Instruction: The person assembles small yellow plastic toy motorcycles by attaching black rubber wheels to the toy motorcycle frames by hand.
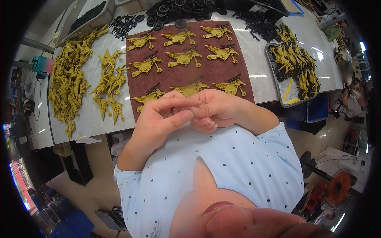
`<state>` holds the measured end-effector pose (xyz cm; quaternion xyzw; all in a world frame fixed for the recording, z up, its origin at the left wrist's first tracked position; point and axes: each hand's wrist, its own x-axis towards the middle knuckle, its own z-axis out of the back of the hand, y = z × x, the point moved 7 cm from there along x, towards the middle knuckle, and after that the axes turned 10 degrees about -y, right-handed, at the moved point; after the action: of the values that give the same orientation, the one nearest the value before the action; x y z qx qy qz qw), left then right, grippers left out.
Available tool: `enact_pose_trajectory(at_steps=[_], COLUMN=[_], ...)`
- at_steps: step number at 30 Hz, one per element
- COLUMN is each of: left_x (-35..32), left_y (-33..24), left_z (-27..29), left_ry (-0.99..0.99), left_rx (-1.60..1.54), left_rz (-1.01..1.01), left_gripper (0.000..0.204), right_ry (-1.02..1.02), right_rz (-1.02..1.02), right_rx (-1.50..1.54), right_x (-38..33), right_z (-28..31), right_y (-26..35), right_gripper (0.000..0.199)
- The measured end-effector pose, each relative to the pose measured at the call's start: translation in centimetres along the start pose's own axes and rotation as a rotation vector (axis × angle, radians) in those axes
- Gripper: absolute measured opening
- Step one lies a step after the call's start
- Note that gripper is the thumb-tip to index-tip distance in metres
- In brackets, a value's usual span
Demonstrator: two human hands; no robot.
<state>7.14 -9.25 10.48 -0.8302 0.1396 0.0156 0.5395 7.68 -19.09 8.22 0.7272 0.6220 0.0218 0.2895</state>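
Observation:
My left hand (pixel 158 119) and my right hand (pixel 216 111) meet in front of my chest, just below the table's near edge. The left thumb and forefinger pinch at a finger of the curled right hand; I cannot make out anything held between them. Just beyond the hands a brown mat (pixel 174 77) lies on the white table (pixel 262 79). On it several yellow plastic toy bodies (pixel 184 58) with black parts fitted lie in rows.
Loose yellow toy bodies (pixel 69 79) are heaped at the left of the table. Black wheels (pixel 174 10) and small black parts (pixel 123 25) lie at the back. A grey tray (pixel 287 101) at the right holds finished yellow pieces. A fan (pixel 337 186) stands on the floor at the right.

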Motion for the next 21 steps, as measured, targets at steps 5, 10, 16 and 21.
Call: enact_pose_trajectory(at_steps=[5, 10, 16, 21], left_x=[0.12, 0.25, 0.38, 0.29], left_y=[0.04, -0.18, -0.26, -0.34], left_z=[-0.1, -0.26, -0.35, -0.25], left_ry=[-0.012, -0.012, 0.01, -0.006], left_rx=[0.022, 0.035, 0.053, 0.092], left_rz=[0.025, 0.018, -0.004, -0.038], left_gripper=[0.021, 0.018, 0.017, 0.016], right_ry=[-0.014, -0.013, -0.011, 0.006], right_rz=[0.01, 0.015, -0.001, -0.013], right_rx=[0.007, 0.011, 0.036, 0.041], right_x=[0.12, 0.16, 0.11, 0.19], right_z=[0.16, 0.28, 0.31, 0.34], right_y=[0.07, 0.08, -0.04, -0.19], right_gripper=[0.017, 0.014, 0.014, 0.014])
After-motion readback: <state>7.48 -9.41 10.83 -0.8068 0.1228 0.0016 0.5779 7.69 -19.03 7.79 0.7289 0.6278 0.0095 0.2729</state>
